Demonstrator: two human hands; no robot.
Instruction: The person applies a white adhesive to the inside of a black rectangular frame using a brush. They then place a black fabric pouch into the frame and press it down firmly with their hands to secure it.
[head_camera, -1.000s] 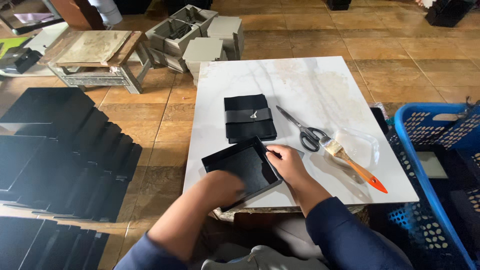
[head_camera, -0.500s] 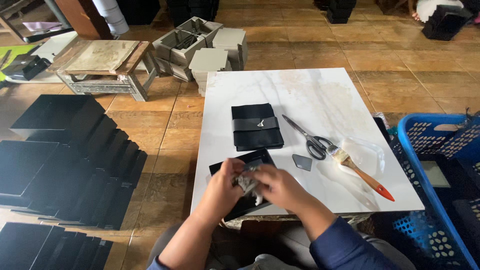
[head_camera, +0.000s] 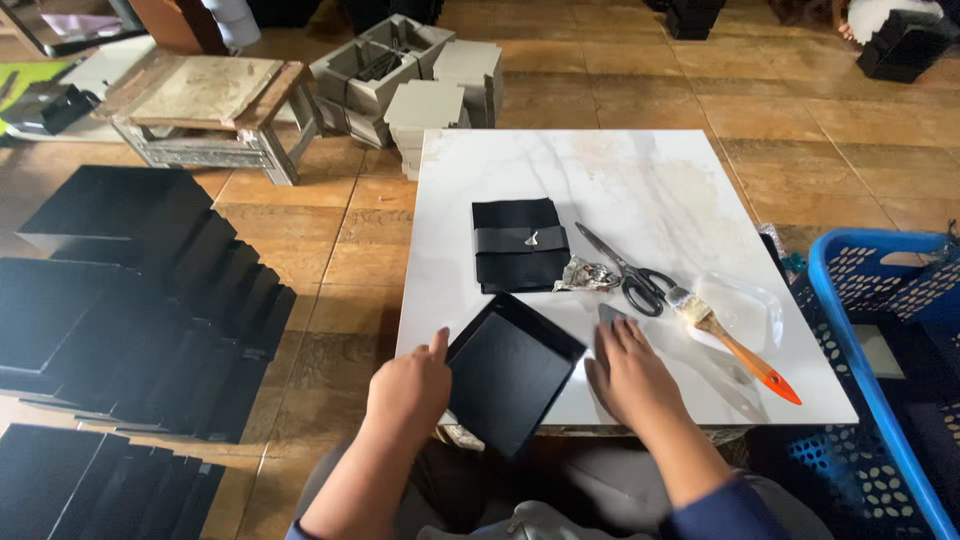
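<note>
Resting at the near edge of a white marble-patterned tabletop (head_camera: 640, 190), a shallow black box tray (head_camera: 510, 368) lies turned at an angle, its near corner hanging past the table's edge toward the person. Left hand (head_camera: 408, 385): set against the tray's left rim with the fingers curled and the index finger raised; whether it actually grips the rim cannot be told. Right hand (head_camera: 630, 375): open, palm down, fingers spread flat on the tabletop just right of the tray, with the fingertips touching a small grey card piece (head_camera: 608, 314).

Behind the tray, near the middle of the table, lies a black folded cloth pouch (head_camera: 519, 244) crossed by a band that bears a small metal emblem. Just right of the pouch sits a crumpled bit of clear wrapping (head_camera: 587, 276), touching a pair of black-handled scissors (head_camera: 625, 272). A paintbrush (head_camera: 735, 345) with an orange handle lies diagonally beside the scissors, its bristles next to their handles, partly over a clear plastic dish (head_camera: 740, 305).

On the wooden floor to the left stand rows of black flat box panels (head_camera: 130, 300). Farther back are a low wooden stool (head_camera: 210, 110) and grey cardboard box shells (head_camera: 400, 70). A blue plastic crate (head_camera: 890, 350) stands at the right of the table.
</note>
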